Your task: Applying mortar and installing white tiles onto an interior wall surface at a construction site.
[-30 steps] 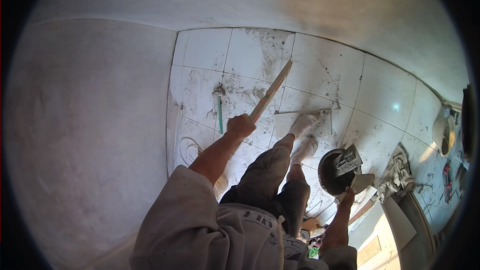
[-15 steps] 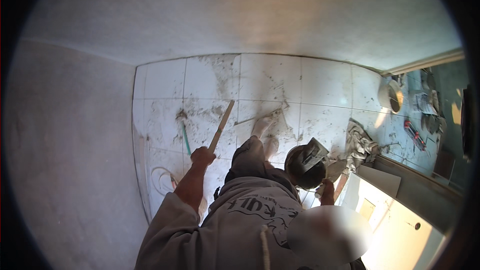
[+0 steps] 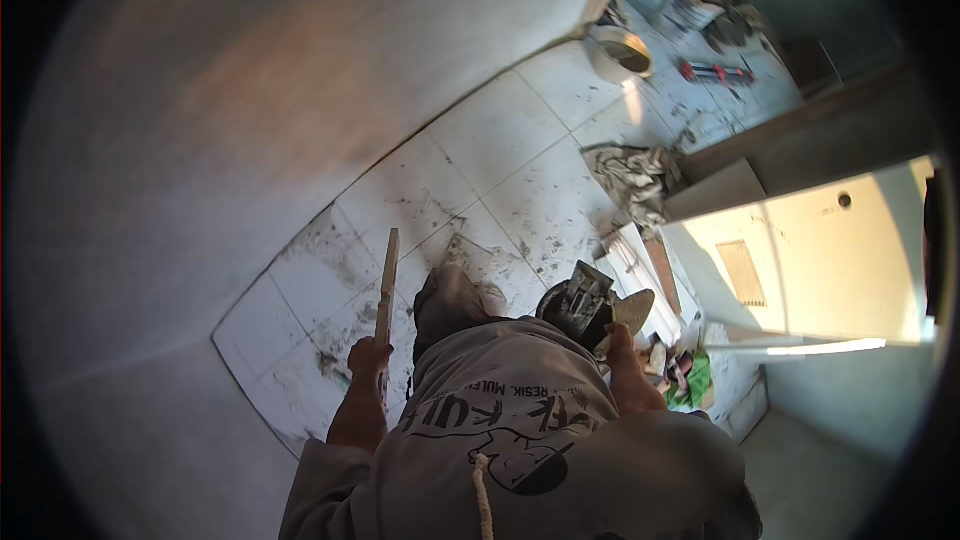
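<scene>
My left hand (image 3: pixel 370 355) is closed round the lower part of a long, narrow wooden batten (image 3: pixel 388 285), which points up and away from me. On my other side, my right hand (image 3: pixel 620 338) grips a trowel (image 3: pixel 634 309) whose blade looks coated with dried mortar; its handle is mostly hidden by my fingers. Just left of that blade stands a dark bucket (image 3: pixel 549 306), partly covered by my body. A grey, flat-bladed tool (image 3: pixel 590 290) rests across the bucket's top.
White floor tiles (image 3: pixel 485 155) with dirt smears run along the wall (image 3: pixel 300 90). A crumpled cloth or sack (image 3: pixel 635 180) lies ahead to the right, near white boards (image 3: pixel 640 275). Beyond are a pale bucket (image 3: pixel 610 55), a red tool (image 3: pixel 715 73) and a cream door-like panel (image 3: pixel 800 240).
My view has swung to the right, showing more of the doorway side. The batten now stands more upright in my left hand. The trowel blade shows more plainly in my right hand.
</scene>
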{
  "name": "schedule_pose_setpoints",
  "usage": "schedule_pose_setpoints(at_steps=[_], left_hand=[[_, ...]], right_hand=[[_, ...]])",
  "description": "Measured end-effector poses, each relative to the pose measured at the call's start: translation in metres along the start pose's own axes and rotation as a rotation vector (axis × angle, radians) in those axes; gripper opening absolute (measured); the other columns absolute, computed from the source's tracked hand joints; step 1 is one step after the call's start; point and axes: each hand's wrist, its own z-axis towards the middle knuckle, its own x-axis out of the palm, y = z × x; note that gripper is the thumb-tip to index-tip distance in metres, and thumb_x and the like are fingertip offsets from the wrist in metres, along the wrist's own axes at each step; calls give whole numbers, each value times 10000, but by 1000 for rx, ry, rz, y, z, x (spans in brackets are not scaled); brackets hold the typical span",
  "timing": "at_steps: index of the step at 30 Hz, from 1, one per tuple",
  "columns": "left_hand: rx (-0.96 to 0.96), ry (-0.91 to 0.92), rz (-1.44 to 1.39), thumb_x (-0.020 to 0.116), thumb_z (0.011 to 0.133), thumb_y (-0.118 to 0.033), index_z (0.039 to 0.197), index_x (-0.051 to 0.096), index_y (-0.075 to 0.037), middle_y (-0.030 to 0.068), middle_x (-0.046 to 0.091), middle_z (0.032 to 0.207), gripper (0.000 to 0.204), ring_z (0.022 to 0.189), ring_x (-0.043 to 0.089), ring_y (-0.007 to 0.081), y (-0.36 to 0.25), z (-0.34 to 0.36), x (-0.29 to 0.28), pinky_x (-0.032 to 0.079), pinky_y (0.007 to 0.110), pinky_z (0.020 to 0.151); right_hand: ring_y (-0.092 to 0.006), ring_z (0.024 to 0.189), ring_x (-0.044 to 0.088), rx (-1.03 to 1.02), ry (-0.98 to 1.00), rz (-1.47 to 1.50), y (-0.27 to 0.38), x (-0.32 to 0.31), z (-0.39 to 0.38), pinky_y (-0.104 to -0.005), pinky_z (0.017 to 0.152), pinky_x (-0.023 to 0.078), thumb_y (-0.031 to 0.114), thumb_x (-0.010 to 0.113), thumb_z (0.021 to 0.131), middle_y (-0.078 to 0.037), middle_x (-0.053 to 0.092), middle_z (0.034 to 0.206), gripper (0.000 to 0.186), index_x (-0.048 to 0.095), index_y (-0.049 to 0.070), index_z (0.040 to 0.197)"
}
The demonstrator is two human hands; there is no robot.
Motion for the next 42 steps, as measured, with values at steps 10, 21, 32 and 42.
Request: schedule_pose_setpoints(at_steps=[10, 21, 32, 42], left_hand=[[363, 4, 251, 657, 607, -415, 939, 641, -43, 171, 642, 915, 499, 869, 622, 317, -162, 44, -97, 481, 397, 774], [612, 59, 645, 612, 693, -558, 796, 644, 70, 249, 625, 764, 638, 783, 627, 375, -308, 147, -136, 490, 434, 686], [805, 269, 758, 646, 563, -121, 617, 597, 59, 159, 600, 612, 193, 584, 618, 285, -533, 349, -234, 475, 381, 532], [1065, 434, 280, 690, 712, -233, 922, 623, 42, 102, 619, 771, 353, 667, 605, 209, -735, 150, -222, 441, 264, 600]], right_hand=[[-284, 813, 581, 51, -185, -274, -13, -6, -35, -400, 682, 459, 229, 619, 615, -173, 586, 928, 430, 587, -13, 969], [-261, 824, 630, 71, -242, -377, 29, 21, -42, -378, 705, 493, 263, 655, 633, -143, 641, 874, 367, 625, 17, 904], [-287, 842, 620, 126, -419, 151, 147, 34, -69, -357, 724, 490, 247, 648, 574, -175, 635, 881, 379, 628, 5, 865], [-261, 1068, 545, 216, -321, 194, 183, 42, -3, -368, 869, 453, 212, 515, 727, -137, 577, 1126, 421, 567, 63, 1117]])
